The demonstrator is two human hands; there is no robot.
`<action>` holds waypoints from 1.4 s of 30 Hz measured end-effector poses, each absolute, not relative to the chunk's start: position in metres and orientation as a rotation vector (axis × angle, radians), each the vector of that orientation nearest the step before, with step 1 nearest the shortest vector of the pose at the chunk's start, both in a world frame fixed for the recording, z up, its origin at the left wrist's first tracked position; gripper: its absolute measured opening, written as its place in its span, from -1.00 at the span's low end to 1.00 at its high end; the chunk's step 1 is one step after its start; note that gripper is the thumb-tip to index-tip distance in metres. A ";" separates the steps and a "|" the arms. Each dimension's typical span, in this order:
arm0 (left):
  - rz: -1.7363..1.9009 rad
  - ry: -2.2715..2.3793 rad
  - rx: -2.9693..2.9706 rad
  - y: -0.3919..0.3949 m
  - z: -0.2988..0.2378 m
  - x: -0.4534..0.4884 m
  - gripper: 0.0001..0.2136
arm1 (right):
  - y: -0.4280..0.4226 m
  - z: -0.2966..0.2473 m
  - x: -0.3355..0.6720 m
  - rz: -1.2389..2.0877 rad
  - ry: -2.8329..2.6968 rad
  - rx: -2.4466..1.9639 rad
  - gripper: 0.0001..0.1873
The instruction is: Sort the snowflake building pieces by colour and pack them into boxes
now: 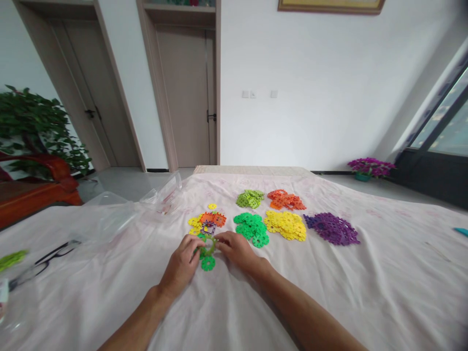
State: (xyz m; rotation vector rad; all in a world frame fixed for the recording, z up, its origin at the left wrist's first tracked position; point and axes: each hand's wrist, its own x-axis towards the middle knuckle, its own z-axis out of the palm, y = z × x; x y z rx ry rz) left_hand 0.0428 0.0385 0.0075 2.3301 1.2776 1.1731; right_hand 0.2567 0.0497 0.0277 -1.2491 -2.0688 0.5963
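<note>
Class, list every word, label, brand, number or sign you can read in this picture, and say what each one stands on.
None: no text can be read in this view.
Framed picture: cropped by the top edge, no words show.
Wall switches: too small to tell any marking.
Clear container: reddish patch, too blurred to read.
Green ring pinched between left hand and right hand: no lettering shows.

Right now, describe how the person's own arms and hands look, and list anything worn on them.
No sleeves show: the left forearm and right forearm are bare down to the picture's bottom edge. The left hand and right hand are ungloved. Neither wrist carries a watch, bracelet or strap, and no ring can be made out on the fingers.
</note>
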 end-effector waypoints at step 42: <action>0.965 1.456 2.581 0.094 0.022 0.055 -0.61 | 0.057 0.008 0.260 0.415 -2.023 -1.262 -0.72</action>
